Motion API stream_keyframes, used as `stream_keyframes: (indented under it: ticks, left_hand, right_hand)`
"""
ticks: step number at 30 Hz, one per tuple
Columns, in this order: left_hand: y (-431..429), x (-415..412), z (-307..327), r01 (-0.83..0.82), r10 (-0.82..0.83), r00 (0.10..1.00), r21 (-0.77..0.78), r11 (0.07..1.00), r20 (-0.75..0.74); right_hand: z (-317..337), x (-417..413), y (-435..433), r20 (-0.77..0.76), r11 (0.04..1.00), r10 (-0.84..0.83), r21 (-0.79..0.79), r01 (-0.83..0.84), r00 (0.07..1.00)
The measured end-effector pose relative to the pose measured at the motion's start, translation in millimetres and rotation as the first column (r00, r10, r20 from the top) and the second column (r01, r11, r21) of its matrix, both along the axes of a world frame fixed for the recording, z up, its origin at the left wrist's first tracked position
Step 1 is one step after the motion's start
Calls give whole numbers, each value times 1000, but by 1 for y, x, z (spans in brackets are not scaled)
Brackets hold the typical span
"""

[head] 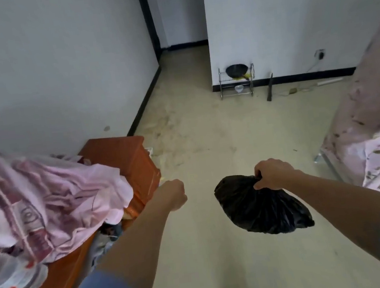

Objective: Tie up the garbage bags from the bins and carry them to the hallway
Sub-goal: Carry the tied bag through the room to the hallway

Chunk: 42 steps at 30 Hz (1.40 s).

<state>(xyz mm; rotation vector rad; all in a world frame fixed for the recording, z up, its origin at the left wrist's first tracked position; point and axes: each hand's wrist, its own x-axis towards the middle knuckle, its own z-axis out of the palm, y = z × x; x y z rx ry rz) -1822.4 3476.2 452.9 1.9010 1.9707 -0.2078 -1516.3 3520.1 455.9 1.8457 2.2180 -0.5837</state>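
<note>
A black garbage bag (261, 205) hangs above the floor at centre right. My right hand (272, 173) grips its gathered top, fingers curled round the bunched plastic. My left hand (174, 193) is stretched forward at centre left, fingers curled into a fist with nothing visible in it. It is well apart from the bag. Ahead, a narrow hallway (183, 56) opens between two white walls.
An orange wooden cabinet (129, 161) with pink bedding (46, 192) piled on it stands on the left. A pink patterned cloth (371, 126) hangs at right. A metal rack (236, 83) with a black pan stands against the far wall. Beige floor (207, 137) stretches ahead.
</note>
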Motion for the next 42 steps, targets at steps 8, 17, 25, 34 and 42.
stream_keyframes:
  ticks: [8, 17, 25, 34, 42]
  left_hand:
    - [263, -7, 35, 79, -79, 997, 44, 996, -4]
    - [551, -18, 30, 13, -13, 1000, 51, 999, 8]
    - [743, -77, 25, -115, 115, 992, 2, 993, 56]
    - [1013, -177, -8, -172, 177, 982, -75, 982, 63]
    - [1280, -209, 38, -84, 83, 993, 13, 996, 89]
  right_hand:
    - [24, -16, 231, -7, 998, -63, 11, 63, 998]
    - [10, -35, 533, 7, 1000, -16, -21, 16, 1000]
    - [24, -98, 782, 63, 992, 126, 6, -127, 990]
    - [-9, -181, 1059, 78, 994, 111, -7, -111, 991]
    - [26, -220, 1274, 38, 996, 69, 54, -71, 997]
